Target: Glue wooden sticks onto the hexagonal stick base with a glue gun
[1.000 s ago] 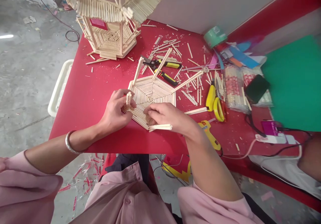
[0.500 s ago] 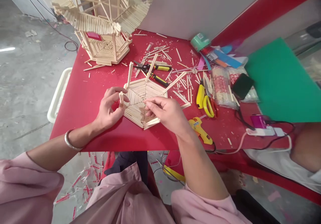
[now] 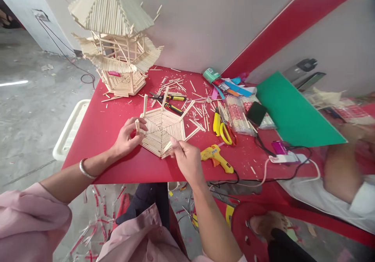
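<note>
An eight-sided base of light wooden sticks point(image 3: 155, 140) lies near the front edge of the red table, with several stick posts rising from its corners. My left hand point(image 3: 128, 137) is at its left side, thumb and fingers closed around a short upright stick post point(image 3: 137, 126). My right hand point(image 3: 187, 158) is closed in a pinch at the near right edge of the base, beside a pale stick piece point(image 3: 167, 148). Whatever sits between those fingertips is hidden. A yellow glue gun point(image 3: 216, 157) lies just right of my right hand.
A tiered stick pavilion point(image 3: 117, 54) stands at the back left. Behind the base are pliers point(image 3: 172, 101) and scattered sticks. Yellow-handled scissors point(image 3: 224, 131), bagged sticks point(image 3: 238, 115), a green board point(image 3: 295, 109) and a power strip point(image 3: 290, 158) lie rightward. Another person's arm point(image 3: 342, 164) is at far right.
My right hand has moved from over the middle of the base to its near right edge. My left hand keeps its hold on the post. The view has tilted up, showing the pavilion's roof.
</note>
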Demonstrator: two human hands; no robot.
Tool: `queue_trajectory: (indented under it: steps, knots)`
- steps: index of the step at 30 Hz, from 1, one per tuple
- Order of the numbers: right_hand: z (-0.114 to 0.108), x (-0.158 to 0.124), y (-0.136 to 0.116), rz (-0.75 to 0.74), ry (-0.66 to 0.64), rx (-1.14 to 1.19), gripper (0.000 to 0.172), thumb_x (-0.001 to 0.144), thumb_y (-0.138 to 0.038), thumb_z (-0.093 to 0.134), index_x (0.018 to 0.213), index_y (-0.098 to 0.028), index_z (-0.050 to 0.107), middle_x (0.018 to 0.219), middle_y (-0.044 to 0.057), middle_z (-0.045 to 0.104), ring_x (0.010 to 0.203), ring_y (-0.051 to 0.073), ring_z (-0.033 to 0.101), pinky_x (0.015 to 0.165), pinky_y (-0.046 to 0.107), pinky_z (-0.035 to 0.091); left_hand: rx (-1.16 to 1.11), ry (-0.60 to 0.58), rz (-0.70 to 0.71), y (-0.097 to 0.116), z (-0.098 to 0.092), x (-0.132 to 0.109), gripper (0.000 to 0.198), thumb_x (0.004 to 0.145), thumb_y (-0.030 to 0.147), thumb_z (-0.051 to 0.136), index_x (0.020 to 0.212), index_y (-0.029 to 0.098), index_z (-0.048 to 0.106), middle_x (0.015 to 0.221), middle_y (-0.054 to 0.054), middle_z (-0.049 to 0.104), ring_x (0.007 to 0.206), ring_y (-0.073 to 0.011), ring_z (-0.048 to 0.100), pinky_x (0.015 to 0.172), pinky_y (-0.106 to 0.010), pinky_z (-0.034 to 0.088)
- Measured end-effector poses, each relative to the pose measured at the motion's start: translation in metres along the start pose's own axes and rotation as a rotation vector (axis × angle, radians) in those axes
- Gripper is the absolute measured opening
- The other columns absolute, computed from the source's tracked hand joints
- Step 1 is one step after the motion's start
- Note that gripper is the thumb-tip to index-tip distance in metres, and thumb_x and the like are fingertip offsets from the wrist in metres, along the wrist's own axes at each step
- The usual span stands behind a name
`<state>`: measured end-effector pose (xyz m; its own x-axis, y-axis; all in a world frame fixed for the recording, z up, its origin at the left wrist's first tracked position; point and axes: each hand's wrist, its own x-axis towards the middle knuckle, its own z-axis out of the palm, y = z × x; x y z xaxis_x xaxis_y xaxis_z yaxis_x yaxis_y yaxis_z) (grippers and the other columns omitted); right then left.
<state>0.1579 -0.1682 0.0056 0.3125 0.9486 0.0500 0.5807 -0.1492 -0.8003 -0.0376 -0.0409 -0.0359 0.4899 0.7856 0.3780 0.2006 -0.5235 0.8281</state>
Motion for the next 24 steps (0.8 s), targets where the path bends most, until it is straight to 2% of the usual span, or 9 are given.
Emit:
queue_trajectory:
  steps: [2,4,7,9,11,13,15,19,24]
  knots:
    - [0.001,-0.006,-0.001,-0.058,-0.004,0.029,0.026,0.096,-0.042,0.052,0.091,-0.022,0.069,0.092,0.006,0.075,0.081,0.018,0.068,0.077,0.028,0.051,0.013,-0.017,-0.032,0.0,0.001,0.001,0.017,0.08,0.031,0.056,0.087,0.02,0.068,0.112,-0.009,0.067,0.108,-0.0258,0.063,0.1,-0.049,0.051]
    - [0.0,-0.013,0.0,-0.042,0.017,0.014,0.027,0.097,-0.042,0.051,0.102,-0.023,0.07,0.092,0.006,0.076,0.081,0.019,0.07,0.077,0.029,0.052,0.029,-0.013,-0.059,-0.001,0.001,0.001,0.018,0.08,0.032,0.057,0.086,0.02,0.068,0.11,-0.01,0.067,0.108,-0.026,0.063,0.1,-0.049,0.051]
    - [-0.008,-0.029,0.006,0.1,0.137,-0.115,0.044,0.1,-0.051,0.042,0.078,-0.024,0.068,0.064,0.004,0.069,0.064,0.019,0.066,0.068,0.03,0.049,0.069,0.022,-0.089,-0.001,0.001,0.002,0.018,0.079,0.032,0.057,0.085,0.02,0.069,0.11,-0.01,0.067,0.108,-0.0263,0.063,0.098,-0.048,0.053]
    - [-0.019,-0.041,0.017,0.149,0.282,-0.252,0.047,0.1,-0.052,0.043,0.07,-0.023,0.066,0.063,0.006,0.068,0.063,0.02,0.064,0.068,0.031,0.047,0.093,0.035,-0.108,-0.001,0.002,0.002,0.019,0.078,0.031,0.056,0.085,0.02,0.069,0.111,-0.01,0.066,0.107,-0.0263,0.063,0.093,-0.046,0.055]
    - [-0.032,-0.052,0.033,0.164,0.397,-0.381,0.038,0.098,-0.045,0.046,0.077,-0.023,0.069,0.073,0.009,0.072,0.067,0.021,0.064,0.071,0.032,0.048,0.102,0.018,-0.117,0.0,0.002,0.002,0.019,0.076,0.03,0.056,0.086,0.02,0.069,0.113,-0.01,0.066,0.106,-0.0262,0.063,0.091,-0.045,0.056]
    - [-0.045,-0.06,0.052,0.149,0.496,-0.489,0.028,0.094,-0.034,0.047,0.097,-0.02,0.072,0.092,0.012,0.075,0.079,0.024,0.067,0.078,0.035,0.05,0.103,-0.002,-0.113,0.0,0.003,0.002,0.02,0.075,0.028,0.055,0.086,0.02,0.07,0.114,-0.01,0.066,0.105,-0.0263,0.063,0.092,-0.046,0.055]
    - [-0.056,-0.063,0.073,0.113,0.558,-0.637,0.035,0.088,-0.024,0.048,0.113,-0.015,0.07,0.11,0.017,0.072,0.102,0.03,0.065,0.092,0.041,0.048,0.104,-0.003,-0.104,0.0,0.004,0.001,0.021,0.074,0.026,0.054,0.085,0.02,0.07,0.112,-0.009,0.066,0.105,-0.0264,0.063,0.096,-0.048,0.053]
    - [-0.07,-0.062,0.104,0.15,0.43,-0.841,0.049,0.079,-0.019,0.051,0.125,-0.01,0.064,0.124,0.022,0.066,0.109,0.036,0.061,0.092,0.047,0.047,0.099,0.003,-0.09,0.0,0.004,0.002,0.02,0.071,0.022,0.054,0.084,0.02,0.069,0.11,-0.009,0.067,0.105,-0.0264,0.063,0.101,-0.051,0.05]
    - [-0.081,-0.051,0.115,0.192,0.293,-0.939,0.048,0.082,-0.019,0.049,0.127,-0.014,0.065,0.117,0.017,0.069,0.097,0.032,0.064,0.076,0.041,0.046,0.088,0.007,-0.112,0.001,0.005,0.002,0.019,0.069,0.021,0.055,0.082,0.021,0.068,0.111,-0.008,0.067,0.106,-0.0258,0.062,0.101,-0.05,0.05]
